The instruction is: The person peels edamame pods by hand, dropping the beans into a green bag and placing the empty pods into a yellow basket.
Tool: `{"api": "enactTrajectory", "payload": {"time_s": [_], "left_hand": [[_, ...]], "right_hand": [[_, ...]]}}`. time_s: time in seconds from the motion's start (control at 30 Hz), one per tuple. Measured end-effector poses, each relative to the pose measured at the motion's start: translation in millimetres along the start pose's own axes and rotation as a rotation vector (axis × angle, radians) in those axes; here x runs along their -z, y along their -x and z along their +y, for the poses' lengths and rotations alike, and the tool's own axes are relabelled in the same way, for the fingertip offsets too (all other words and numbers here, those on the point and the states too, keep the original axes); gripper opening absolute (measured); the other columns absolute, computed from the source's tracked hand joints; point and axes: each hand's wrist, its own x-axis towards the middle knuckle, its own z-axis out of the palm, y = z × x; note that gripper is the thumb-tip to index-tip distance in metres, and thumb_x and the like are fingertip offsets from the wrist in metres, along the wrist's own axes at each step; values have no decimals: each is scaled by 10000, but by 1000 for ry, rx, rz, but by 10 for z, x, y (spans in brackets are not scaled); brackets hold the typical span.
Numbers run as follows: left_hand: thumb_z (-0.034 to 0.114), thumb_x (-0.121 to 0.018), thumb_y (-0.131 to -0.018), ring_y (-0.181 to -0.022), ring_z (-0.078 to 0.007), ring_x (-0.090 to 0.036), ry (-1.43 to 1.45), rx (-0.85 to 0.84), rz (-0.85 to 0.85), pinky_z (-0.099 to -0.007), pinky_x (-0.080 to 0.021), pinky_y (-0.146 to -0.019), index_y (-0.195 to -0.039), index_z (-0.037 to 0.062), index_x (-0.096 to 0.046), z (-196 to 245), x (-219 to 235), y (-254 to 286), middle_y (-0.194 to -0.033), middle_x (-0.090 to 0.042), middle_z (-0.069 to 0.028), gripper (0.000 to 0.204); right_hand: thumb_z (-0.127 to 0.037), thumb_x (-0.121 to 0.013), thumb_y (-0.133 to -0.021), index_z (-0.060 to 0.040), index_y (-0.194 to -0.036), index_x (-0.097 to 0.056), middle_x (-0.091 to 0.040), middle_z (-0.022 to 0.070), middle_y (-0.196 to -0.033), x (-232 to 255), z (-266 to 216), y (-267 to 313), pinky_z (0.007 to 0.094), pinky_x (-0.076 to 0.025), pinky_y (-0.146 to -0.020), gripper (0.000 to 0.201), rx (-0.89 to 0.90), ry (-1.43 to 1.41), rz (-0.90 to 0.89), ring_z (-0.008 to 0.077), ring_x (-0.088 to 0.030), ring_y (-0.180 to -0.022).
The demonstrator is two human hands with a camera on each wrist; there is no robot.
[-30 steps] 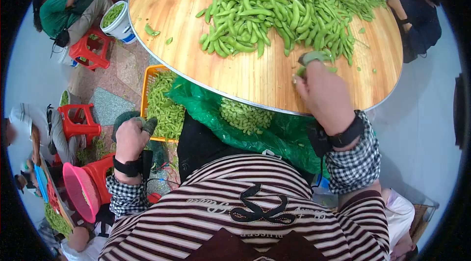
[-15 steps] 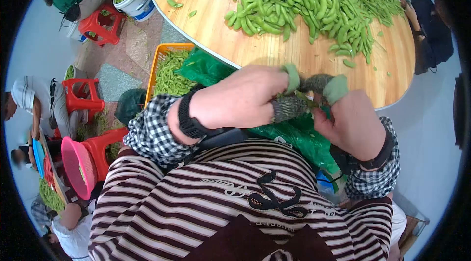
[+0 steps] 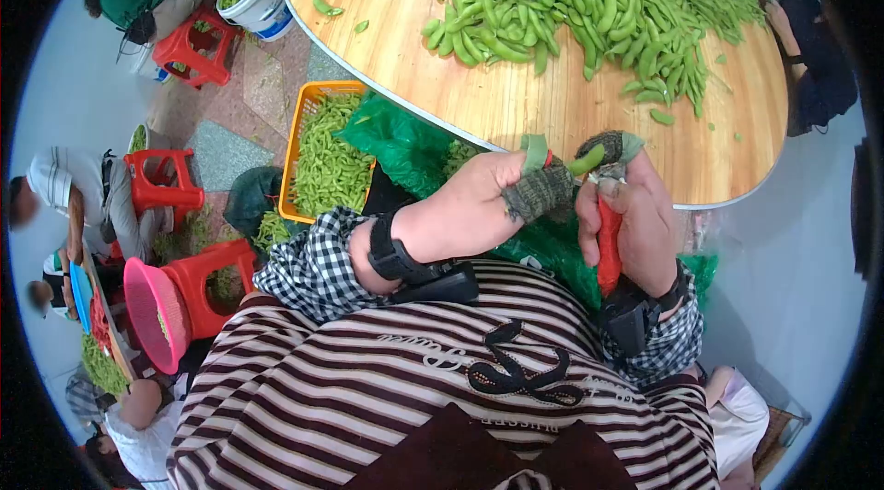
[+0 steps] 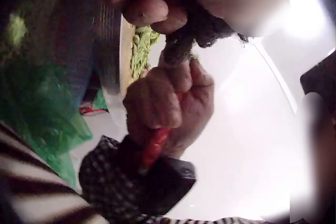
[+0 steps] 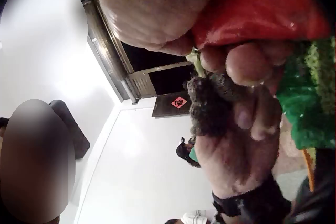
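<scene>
A green pod [image 3: 587, 159] is pinched between the covered fingertips of my left hand [image 3: 474, 200] and my right hand, in front of the round table's near edge. Curled in the palm of my right hand [image 3: 640, 227] is a red-handled tool [image 3: 609, 246]; its working end is hidden by the fingers. In the left wrist view the red handle [image 4: 154, 145] sticks out below the curled right fingers. The right wrist view shows the pod's end [image 5: 197, 62] between both hands. Beyond them, a heap of pods [image 3: 589, 6] lies on the wooden table [image 3: 387, 39].
Below the table edge a green plastic bag [image 3: 396, 145] holds shelled beans [image 3: 458, 157]. An orange basket of pods [image 3: 293, 158] stands at the left, near a red stool [image 3: 217, 269] and a pink basket [image 3: 152, 315]. Other people sit around on both sides.
My left hand came from beside the orange basket to meet my right hand, which drew back from the pods on the table. The red handle has come into view.
</scene>
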Motion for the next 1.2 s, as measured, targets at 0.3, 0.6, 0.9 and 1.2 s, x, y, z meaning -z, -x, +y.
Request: {"api": "enactTrajectory", "payload": {"time_s": [0.3, 0.6, 0.9, 1.2], "left_hand": [[171, -503, -958, -760, -276, -613, -178, -52, -15, -316, -477, -698, -888, 52, -599, 64, -3, 3, -829, -635, -111, 168], [194, -540, -937, -621, -172, -548, 35, 17, -102, -326, -452, -572, -978, 11, -601, 40, 46, 16, -790, -631, -70, 198], [237, -629, -889, -665, -204, -582, -139, -99, -33, -305, -466, -616, -1035, 52, -594, -52, 138, -27, -845, -603, -60, 239], [194, -608, -893, -673, -191, -580, -184, -189, 54, -298, -462, -613, -971, 51, -597, 11, 68, 6, -728, -557, -68, 164]], "right_hand": [[-49, -343, -893, -49, -1075, -419, -475, 49, -666, 24, 71, -11, 212, -346, -387, 197, 6, 60, -45, 105, -409, -429], [-47, -343, -895, -56, -1079, -420, -461, 39, -655, 31, 180, -44, 208, -319, -350, 200, 30, 18, -57, 91, -369, -394], [-49, -371, -903, -54, -1052, -443, -463, 23, -636, 12, 130, -115, 200, -320, -358, 165, -15, 30, -7, 80, -378, -396], [-66, -364, -917, -37, -1009, -434, -469, 16, -637, -137, 148, -33, 200, -325, -380, 120, 99, 213, 7, 80, -402, -404]]}}
